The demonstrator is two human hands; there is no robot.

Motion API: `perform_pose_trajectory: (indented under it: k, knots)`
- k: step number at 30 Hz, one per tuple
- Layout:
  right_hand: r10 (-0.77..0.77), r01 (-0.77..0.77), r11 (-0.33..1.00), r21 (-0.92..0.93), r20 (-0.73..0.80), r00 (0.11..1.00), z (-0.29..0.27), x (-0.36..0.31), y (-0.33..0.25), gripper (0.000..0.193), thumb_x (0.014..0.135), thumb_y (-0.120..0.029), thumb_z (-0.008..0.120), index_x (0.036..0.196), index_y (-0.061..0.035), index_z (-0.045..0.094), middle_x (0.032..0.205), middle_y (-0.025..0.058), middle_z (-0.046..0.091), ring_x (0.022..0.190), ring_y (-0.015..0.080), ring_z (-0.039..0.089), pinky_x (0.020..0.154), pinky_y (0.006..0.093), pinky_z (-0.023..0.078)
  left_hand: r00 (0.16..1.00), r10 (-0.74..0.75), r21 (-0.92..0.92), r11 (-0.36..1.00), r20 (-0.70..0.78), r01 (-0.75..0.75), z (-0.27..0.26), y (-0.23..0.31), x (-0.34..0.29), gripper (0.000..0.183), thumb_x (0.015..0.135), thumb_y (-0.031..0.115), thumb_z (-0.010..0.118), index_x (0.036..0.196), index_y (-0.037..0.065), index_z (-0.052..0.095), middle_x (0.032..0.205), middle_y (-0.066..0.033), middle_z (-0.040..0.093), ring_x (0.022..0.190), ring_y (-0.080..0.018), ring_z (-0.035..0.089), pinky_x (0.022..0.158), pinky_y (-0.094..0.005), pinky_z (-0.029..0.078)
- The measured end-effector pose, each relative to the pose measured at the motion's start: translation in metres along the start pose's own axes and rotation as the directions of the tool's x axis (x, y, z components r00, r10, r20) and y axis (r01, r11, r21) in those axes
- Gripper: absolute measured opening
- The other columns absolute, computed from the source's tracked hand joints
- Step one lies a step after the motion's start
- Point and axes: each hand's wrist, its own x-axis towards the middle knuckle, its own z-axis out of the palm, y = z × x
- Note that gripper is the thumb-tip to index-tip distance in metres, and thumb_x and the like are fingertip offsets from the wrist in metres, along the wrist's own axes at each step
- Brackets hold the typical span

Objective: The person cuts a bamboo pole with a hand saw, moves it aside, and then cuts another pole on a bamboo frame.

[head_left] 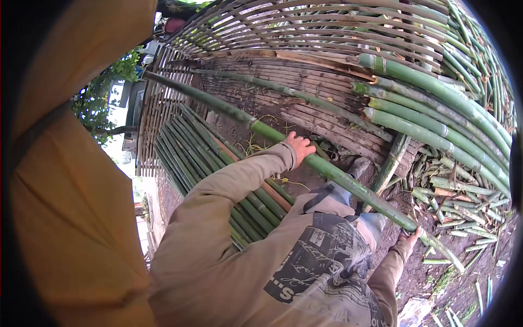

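A long green bamboo pole [348, 180] slants across in front of my body, from the upper left down to the lower right. My left hand [300, 148] is closed over it near its middle, fingers curled on top. Closer to the pole's lower right end, my right hand [411, 236] grips it from below, partly hidden behind it. Under my left arm lies a row of green bamboo poles [201, 152] side by side, with a reddish-brown one among them.
Thick cut bamboo poles [419, 117] jut in at the right over a bamboo-slat platform [327, 128]. Short bamboo offcuts [463, 210] litter the dirt ground. A slatted bamboo fence [327, 24] stands behind, and an orange-brown covering [76, 207] fills the left.
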Motion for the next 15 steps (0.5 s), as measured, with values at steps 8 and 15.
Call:
perform_pose_trajectory:
  k: [8, 15]
  knots:
    - [-0.136, 0.148, 0.986, -0.081, 0.137, 0.981, 0.051, -0.119, -0.019, 0.041, 0.082, -0.026, 0.075, 0.113, -0.0036, 0.059, 0.112, 0.0097, 0.064, 0.101, 0.0258, 0.062, 0.091, 0.0429, 0.052, 0.909, -0.278, -0.065, 0.948, 0.311, 0.312, 0.063, -0.035, 0.127, 0.05, 0.082, 0.027, 0.063, 0.13, 0.023, 0.05, 0.141, -0.0086, 0.044, 0.134, -0.0281, 0.038, 0.108, -0.0641, 0.017]
    - [-0.115, 0.123, 0.992, -0.024, 0.208, 0.971, 0.11, -0.161, 0.026, 0.03, 0.084, -0.021, 0.073, 0.105, -0.0042, 0.06, 0.098, 0.0084, 0.065, 0.088, 0.0244, 0.063, 0.078, 0.0386, 0.054, 0.943, 0.332, -0.212, 0.92, -0.029, -0.331, -0.013, 0.195, 0.148, 0.052, 0.087, 0.025, 0.053, 0.137, 0.019, 0.041, 0.132, -0.0152, 0.048, 0.131, -0.0325, 0.04, 0.104, -0.0595, 0.029]
